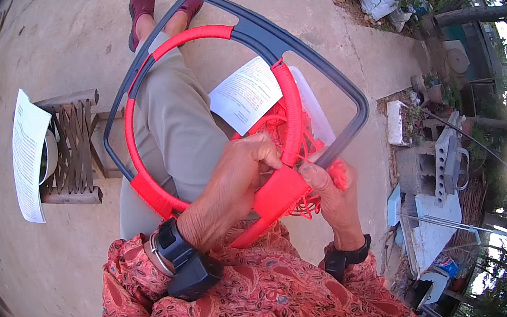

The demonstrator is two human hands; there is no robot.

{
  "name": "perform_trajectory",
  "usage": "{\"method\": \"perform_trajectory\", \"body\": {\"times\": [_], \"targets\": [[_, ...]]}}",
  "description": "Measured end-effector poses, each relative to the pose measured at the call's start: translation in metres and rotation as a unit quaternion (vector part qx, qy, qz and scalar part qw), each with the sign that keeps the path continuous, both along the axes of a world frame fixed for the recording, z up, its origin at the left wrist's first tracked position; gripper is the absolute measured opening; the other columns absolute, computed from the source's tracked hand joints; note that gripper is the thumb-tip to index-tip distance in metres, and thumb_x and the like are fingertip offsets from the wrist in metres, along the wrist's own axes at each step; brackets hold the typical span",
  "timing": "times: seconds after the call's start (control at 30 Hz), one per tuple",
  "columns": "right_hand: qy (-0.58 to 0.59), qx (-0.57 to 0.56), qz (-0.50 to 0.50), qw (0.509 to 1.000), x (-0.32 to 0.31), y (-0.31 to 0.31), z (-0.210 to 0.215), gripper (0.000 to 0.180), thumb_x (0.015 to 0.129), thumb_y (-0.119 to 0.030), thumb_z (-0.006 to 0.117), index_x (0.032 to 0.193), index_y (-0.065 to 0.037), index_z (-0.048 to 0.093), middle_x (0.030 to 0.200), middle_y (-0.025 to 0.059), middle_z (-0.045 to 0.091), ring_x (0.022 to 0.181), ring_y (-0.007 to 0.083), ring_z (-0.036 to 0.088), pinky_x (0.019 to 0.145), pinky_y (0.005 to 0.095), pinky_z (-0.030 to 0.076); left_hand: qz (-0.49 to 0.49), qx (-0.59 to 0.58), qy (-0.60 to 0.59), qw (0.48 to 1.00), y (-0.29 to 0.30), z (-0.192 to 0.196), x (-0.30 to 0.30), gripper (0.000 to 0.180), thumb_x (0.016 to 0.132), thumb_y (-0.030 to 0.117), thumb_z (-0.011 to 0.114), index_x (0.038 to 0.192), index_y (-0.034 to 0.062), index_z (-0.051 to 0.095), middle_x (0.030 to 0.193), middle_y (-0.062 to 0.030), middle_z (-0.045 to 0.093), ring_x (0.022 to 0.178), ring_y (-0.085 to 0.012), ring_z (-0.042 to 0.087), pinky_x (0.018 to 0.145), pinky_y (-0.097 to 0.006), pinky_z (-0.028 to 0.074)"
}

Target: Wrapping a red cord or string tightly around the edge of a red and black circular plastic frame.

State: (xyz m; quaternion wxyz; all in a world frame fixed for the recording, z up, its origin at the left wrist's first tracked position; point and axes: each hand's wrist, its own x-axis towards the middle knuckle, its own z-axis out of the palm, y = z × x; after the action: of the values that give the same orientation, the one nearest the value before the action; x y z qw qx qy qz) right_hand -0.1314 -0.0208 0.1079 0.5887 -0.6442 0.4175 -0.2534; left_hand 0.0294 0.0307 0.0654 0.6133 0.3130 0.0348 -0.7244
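Observation:
A dark grey plastic frame (278, 35), squarish with rounded corners, rests tilted over my lap. Its inner ring (130, 125) is largely wound with red cord, and a wide wrapped red band (281, 191) sits at the near right. My left hand (244, 163) is closed beside that band, fingers curled against the ring. Opposite it, my right hand (336, 192) pinches red cord (338, 172) at the frame's near right corner, its thumb against the ring. Exactly how the cord runs between the fingers is hidden. More loose red cord (287, 121) lies tangled beneath the ring.
A printed paper sheet (246, 94) lies by a whitish translucent container (312, 101) under the frame. Left stands a woven stool (72, 138) with another paper (33, 157) and a round white object. Concrete blocks (432, 162), boards and plants line the right side.

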Motion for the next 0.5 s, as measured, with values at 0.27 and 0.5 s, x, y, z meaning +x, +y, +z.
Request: {"method": "perform_trajectory", "body": {"times": [0.27, 0.5], "targets": [[0.003, 0.006, -0.013, 1.000, -0.0016, 0.0038, -0.0013, 0.017, 0.089, -0.018, 0.067, 0.091, -0.002, 0.060, 0.078, -0.0023, 0.058, 0.072, 0.0051, 0.051, 0.066, 0.0218, 0.043, -0.026, 0.017, 0.001, 1.000, 0.0017, 0.0007, -0.0006, 0.011, 0.066, 0.000, 0.056, 0.066, 0.0067, 0.047, 0.070, -0.0011, 0.048, 0.065, -0.0137, 0.048, 0.066, -0.027, 0.042], [0.005, -0.009, 0.000, 1.000, -0.0059, 0.0026, -0.0069, 0.017, 0.089, -0.018, 0.066, 0.092, -0.002, 0.060, 0.078, -0.0027, 0.058, 0.070, 0.0049, 0.050, 0.065, 0.0216, 0.042, -0.034, 0.014, 0.031, 0.999, 0.0025, -0.0019, -0.0012, 0.013, 0.067, -0.001, 0.057, 0.069, 0.0074, 0.048, 0.069, -0.0008, 0.048, 0.064, -0.0134, 0.048, 0.066, -0.027, 0.043]]}}
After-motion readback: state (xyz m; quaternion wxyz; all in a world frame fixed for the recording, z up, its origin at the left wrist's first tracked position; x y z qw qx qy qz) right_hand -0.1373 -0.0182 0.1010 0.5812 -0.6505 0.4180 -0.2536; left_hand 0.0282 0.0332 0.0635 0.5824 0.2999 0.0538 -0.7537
